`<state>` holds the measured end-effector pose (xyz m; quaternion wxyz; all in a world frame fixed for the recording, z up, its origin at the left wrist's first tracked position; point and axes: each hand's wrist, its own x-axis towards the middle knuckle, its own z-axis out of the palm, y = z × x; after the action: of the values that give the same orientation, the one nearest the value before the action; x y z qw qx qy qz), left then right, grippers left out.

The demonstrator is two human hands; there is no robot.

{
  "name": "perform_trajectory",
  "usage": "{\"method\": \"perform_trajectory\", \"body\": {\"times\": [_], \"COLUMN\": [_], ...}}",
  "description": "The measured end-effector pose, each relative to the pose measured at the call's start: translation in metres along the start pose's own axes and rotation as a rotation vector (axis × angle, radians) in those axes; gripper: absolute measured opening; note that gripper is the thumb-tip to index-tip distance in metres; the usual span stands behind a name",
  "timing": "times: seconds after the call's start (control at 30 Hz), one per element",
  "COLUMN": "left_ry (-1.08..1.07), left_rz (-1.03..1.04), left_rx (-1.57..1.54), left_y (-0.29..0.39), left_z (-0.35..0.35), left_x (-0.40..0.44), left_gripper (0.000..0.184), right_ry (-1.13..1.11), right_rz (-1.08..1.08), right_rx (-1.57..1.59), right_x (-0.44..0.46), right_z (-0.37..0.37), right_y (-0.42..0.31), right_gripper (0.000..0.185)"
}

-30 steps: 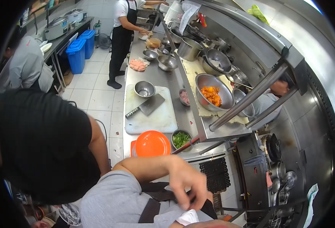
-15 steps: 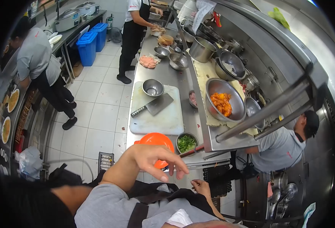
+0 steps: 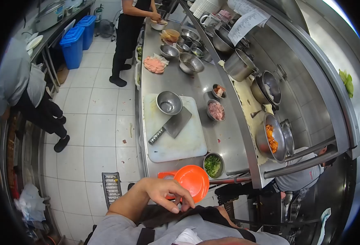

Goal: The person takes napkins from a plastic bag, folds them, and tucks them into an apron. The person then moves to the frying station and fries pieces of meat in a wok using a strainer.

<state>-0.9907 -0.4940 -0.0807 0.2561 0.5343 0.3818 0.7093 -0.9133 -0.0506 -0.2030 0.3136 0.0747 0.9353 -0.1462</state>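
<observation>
My left hand [image 3: 169, 195] hangs in the air with loosely bent fingers, thumb apart, nothing seen in it. Just beyond it, an orange plastic dish [image 3: 194, 182] lies at the near end of the steel counter. Of my right hand [image 3: 225, 214] only a small part shows beside the dark apron; its fingers are hidden. On the white cutting board [image 3: 178, 152] rest a cleaver [image 3: 178, 123] and a steel bowl [image 3: 169, 103]. A small bowl of chopped greens [image 3: 213, 165] stands right of the dish.
Bowls of raw meat [image 3: 216, 110] and pink cloth [image 3: 155, 64] sit farther up the steel counter [image 3: 188, 83]. The shelf [image 3: 249, 134] at right carries pots and a bowl with orange food [image 3: 272, 139]. Other people stand at left, far end and right. Blue bins [image 3: 72, 47] stand left.
My view has turned, so the counter and shelf appear shifted. My left hand's fingers hang more curled and closer to my body; my right hand has become mostly hidden.
</observation>
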Motion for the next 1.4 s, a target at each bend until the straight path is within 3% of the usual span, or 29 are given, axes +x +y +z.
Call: {"method": "perform_trajectory", "body": {"times": [0.07,0.17,0.43,0.77,0.97,1.1,1.17,1.3,1.4], "left_ry": [0.014,0.048,0.043,0.008,0.017,0.058,0.093,0.11,0.12], "left_rz": [-0.007,0.061,-0.009,0.009,-0.031,-0.087,-0.13,-0.189,-0.192], "left_rx": [-0.01,-0.026,-0.041,0.028,0.092,0.072,0.092,0.141,0.166], "left_y": [0.002,0.003,-0.014,-0.016,-0.013,-0.012,-0.011,-0.007,-0.008], "left_z": [-0.015,-0.03,-0.051,-0.066,-0.065,-0.061,-0.059,-0.057,-0.056], "left_x": [-0.009,-0.016,-0.02,-0.018,-0.018,-0.016,-0.015,-0.014,-0.014], "left_gripper": [0.038,0.038,0.038,0.04,0.038,0.035,0.034,0.034,0.035], "right_ry": [0.055,0.078,0.097,0.135,0.093,0.14,0.095,0.106,0.116], "right_rz": [-0.074,-0.058,0.036,0.056,0.114,0.03,0.112,0.034,0.125], "right_rx": [-0.031,0.01,-0.004,0.03,0.011,0.003,0.05,0.028,-0.022], "right_x": [-0.008,-0.007,-0.028,-0.04,-0.047,-0.042,-0.049,-0.049,-0.055], "right_z": [-0.015,-0.014,-0.011,0.002,-0.005,0.003,-0.006,-0.004,-0.008], "right_y": [-0.027,-0.037,-0.057,-0.053,-0.077,-0.065,-0.085,-0.081,-0.096], "right_gripper": [0.03,0.031,0.03,0.029,0.03,0.03,0.029,0.029,0.029]}}
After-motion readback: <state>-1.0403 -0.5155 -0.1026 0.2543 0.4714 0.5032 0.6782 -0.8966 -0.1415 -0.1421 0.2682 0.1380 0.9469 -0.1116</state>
